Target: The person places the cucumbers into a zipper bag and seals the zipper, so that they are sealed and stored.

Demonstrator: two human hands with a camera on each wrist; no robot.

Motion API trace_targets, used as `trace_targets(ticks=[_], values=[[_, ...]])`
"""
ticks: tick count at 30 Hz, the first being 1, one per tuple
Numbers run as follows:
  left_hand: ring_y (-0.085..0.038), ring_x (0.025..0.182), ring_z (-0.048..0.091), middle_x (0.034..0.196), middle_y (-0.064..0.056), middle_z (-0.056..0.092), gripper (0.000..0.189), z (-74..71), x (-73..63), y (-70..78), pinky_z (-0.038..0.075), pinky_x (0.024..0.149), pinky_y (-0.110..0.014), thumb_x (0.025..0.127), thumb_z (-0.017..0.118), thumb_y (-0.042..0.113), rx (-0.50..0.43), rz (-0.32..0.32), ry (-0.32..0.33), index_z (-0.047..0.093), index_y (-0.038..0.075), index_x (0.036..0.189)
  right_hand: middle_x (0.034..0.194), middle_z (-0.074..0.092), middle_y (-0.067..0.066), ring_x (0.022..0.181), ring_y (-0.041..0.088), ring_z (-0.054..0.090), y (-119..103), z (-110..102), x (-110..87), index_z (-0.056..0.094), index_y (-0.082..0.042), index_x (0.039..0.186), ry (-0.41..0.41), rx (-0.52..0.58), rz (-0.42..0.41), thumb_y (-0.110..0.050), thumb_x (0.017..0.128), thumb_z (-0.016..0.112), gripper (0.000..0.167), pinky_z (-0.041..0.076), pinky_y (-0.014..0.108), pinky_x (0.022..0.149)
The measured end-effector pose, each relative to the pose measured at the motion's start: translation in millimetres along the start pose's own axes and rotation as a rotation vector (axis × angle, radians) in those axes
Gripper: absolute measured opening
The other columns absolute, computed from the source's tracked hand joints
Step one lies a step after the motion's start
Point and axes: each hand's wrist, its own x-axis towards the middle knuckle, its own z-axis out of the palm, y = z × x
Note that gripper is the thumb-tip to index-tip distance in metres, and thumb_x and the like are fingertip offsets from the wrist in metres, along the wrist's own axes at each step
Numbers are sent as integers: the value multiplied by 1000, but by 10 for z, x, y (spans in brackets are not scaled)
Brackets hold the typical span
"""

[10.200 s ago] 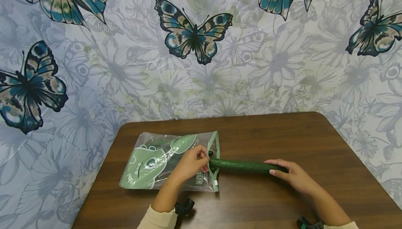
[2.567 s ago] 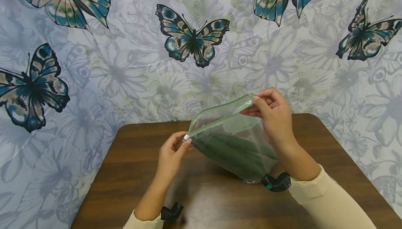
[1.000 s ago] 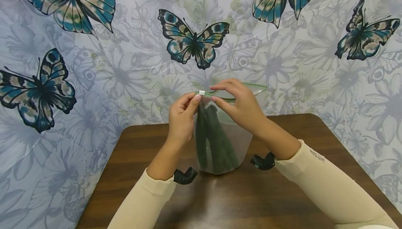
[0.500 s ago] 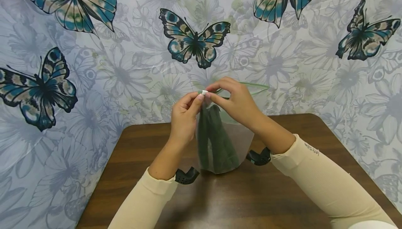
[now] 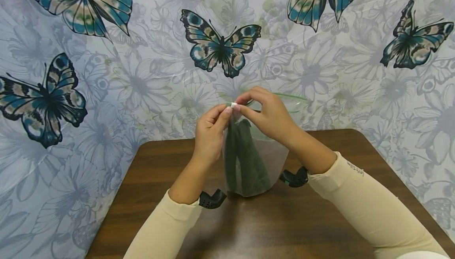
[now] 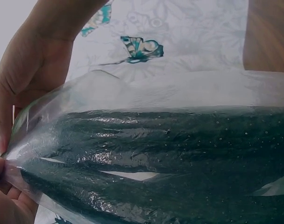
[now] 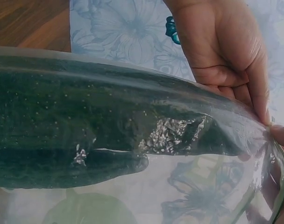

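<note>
A clear zip bag (image 5: 275, 158) with a green zip edge stands upright on the table, with dark green cucumbers (image 5: 245, 164) inside. My left hand (image 5: 209, 138) pinches the zip edge at its left end. My right hand (image 5: 271, 119) pinches a white slider (image 5: 233, 105) beside the left fingertips. To the right of the slider, the bag's mouth gapes. In the left wrist view, the cucumbers (image 6: 146, 144) press against the film, and my right hand (image 6: 34, 70) is above. The right wrist view has my left hand (image 7: 221, 46) behind the gathered bag top.
The brown wooden table (image 5: 284, 223) reaches back to a flowered wall cloth (image 5: 153, 105) with butterflies printed on it. A black wrist camera (image 5: 212, 199) sits on my left wrist, another black camera (image 5: 294, 177) on my right.
The cucumber that lay partly outside the flat bag is now inside. The bag has been stood up, and my right fingers have come together on the slider. Both hands shifted slightly lately.
</note>
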Motion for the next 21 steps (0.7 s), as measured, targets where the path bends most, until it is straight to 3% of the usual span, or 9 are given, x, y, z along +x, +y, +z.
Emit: trace_targets(ticks=[10,17,21], values=[[-5,90,64,97,8,69,25,-23,-6,-10,58,85,-17,103,56,8,8,7,-28,64,-13,115,104,69,5,102,18,64,-7,-1,-7,72,-7,104,-5,-1,-25,-20,95,72,16,56,37,93],[-5,82,56,89,8,67,24,-15,7,-36,51,75,-15,102,57,6,-5,-12,15,64,-14,113,103,68,6,100,19,64,32,-21,-35,72,-7,104,-7,1,-15,-20,95,71,16,56,37,92],[-6,85,60,92,6,67,24,-36,8,-42,55,82,-16,102,57,8,-1,-28,23,64,-12,114,103,68,6,100,19,65,67,-40,-56,72,-7,104,-8,-2,-4,-20,95,72,16,56,38,92]])
